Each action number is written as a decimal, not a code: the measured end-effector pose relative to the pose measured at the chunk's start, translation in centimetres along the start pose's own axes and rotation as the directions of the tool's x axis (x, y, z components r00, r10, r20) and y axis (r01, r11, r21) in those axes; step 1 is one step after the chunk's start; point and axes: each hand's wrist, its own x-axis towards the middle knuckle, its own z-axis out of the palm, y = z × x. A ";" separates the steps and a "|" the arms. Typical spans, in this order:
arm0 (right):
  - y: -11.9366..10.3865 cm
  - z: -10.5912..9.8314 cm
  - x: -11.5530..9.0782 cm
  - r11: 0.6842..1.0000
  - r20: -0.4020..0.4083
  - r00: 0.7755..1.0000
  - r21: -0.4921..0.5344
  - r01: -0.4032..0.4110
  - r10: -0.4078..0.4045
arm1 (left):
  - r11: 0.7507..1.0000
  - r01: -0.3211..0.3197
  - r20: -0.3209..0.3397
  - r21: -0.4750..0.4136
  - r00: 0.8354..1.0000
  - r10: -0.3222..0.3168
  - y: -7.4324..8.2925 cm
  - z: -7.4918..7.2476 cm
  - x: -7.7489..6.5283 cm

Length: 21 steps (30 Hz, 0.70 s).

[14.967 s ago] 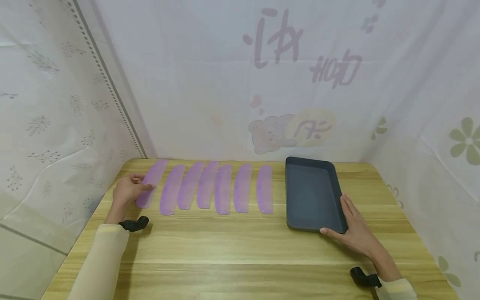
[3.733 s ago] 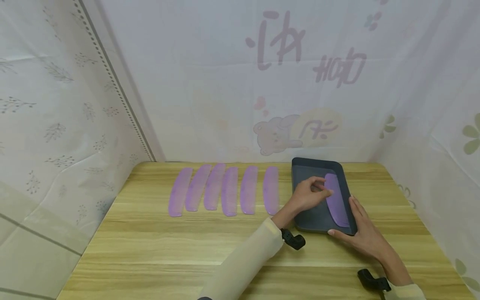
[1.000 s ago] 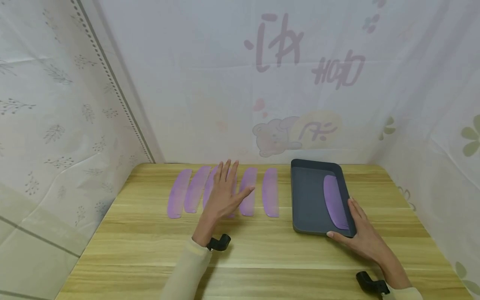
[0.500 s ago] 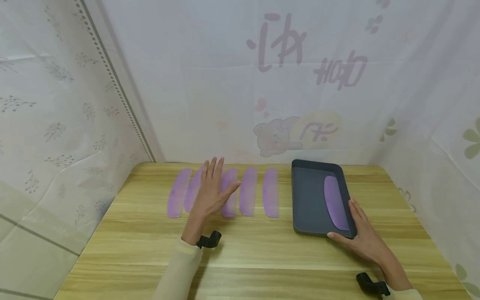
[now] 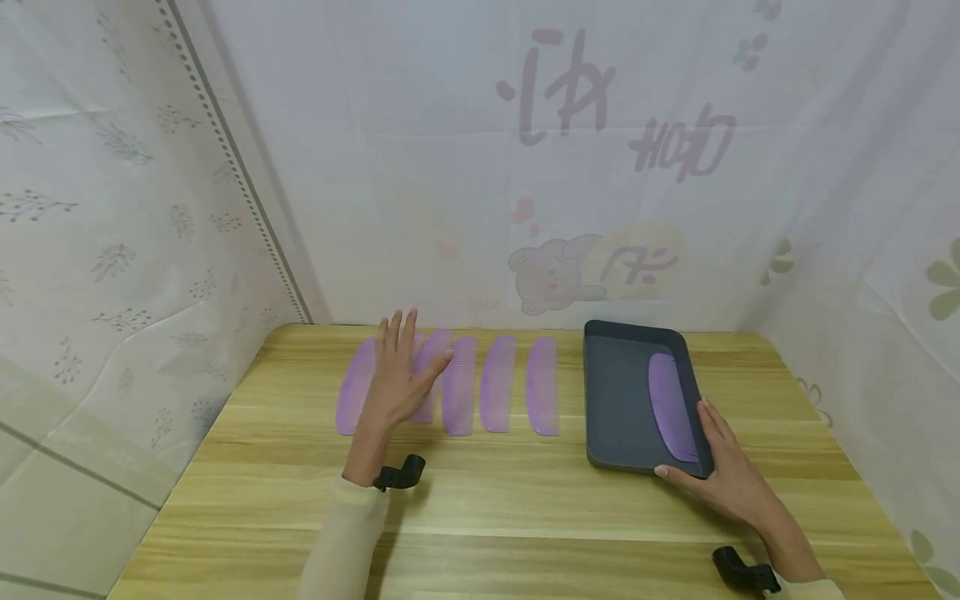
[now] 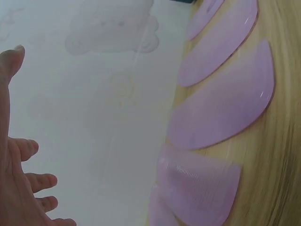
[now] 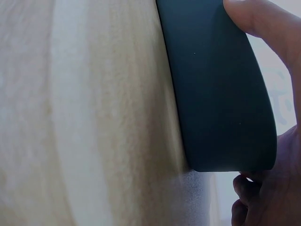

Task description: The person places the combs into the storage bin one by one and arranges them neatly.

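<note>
Several purple combs lie in a row on the wooden table, teeth to the right. Above the row's left part, my left hand has its fingers extended and thumb out, holding nothing; it hides parts of the combs under it. The left wrist view shows this hand apart from the combs. A dark grey tray has one purple comb along its right inner side. My right hand grips the tray's near right corner, thumb at the front rim and fingers at the right side.
Wooden table stretches in front of the combs and the tray. A pale printed cloth hangs behind the table and along both sides. Each wrist wears a black camera mount, such as the left one.
A comb from the row's left end has come into the tray, placed by my left hand. That hand has since gone back left over the row. The right hand stays at the tray.
</note>
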 end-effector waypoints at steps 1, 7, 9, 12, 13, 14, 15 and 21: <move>0.0 0.0 0.0 1.000 -0.001 1.000 -0.001 0.000 0.000 | 1.000 0.006 -0.005 -0.007 1.000 -0.006 -0.1 -0.2 0.0; 0.0 0.1 0.0 1.000 -0.001 1.000 0.003 0.002 -0.002 | 0.999 0.038 -0.022 -0.030 0.999 -0.039 -1.1 -1.5 -0.1; 0.0 0.1 0.0 1.000 0.000 1.000 0.005 0.000 0.000 | 0.999 0.041 -0.026 -0.029 0.999 -0.042 -1.5 -1.9 -0.1; 0.0 0.1 -0.1 1.000 -0.001 1.000 0.004 -0.002 0.002 | 0.999 0.044 -0.031 -0.032 0.998 -0.045 -2.0 -2.6 0.0; 0.0 0.0 -0.1 1.000 -0.002 1.000 0.005 0.000 0.000 | 0.998 0.044 -0.033 -0.033 0.998 -0.046 -2.2 -2.8 0.0; 0.0 0.0 0.0 1.000 -0.002 1.000 0.005 0.000 0.000 | 0.998 0.044 -0.034 -0.035 0.998 -0.045 -2.4 -3.0 -0.1; 0.0 0.0 0.0 1.000 -0.003 1.000 0.005 0.001 -0.001 | 0.998 0.047 -0.037 -0.038 0.998 -0.048 -2.6 -3.2 -0.1; -0.1 0.0 -0.1 1.000 -0.005 1.000 0.005 0.003 -0.003 | 0.996 0.077 -0.049 -0.055 0.996 -0.080 -3.8 -4.0 -0.2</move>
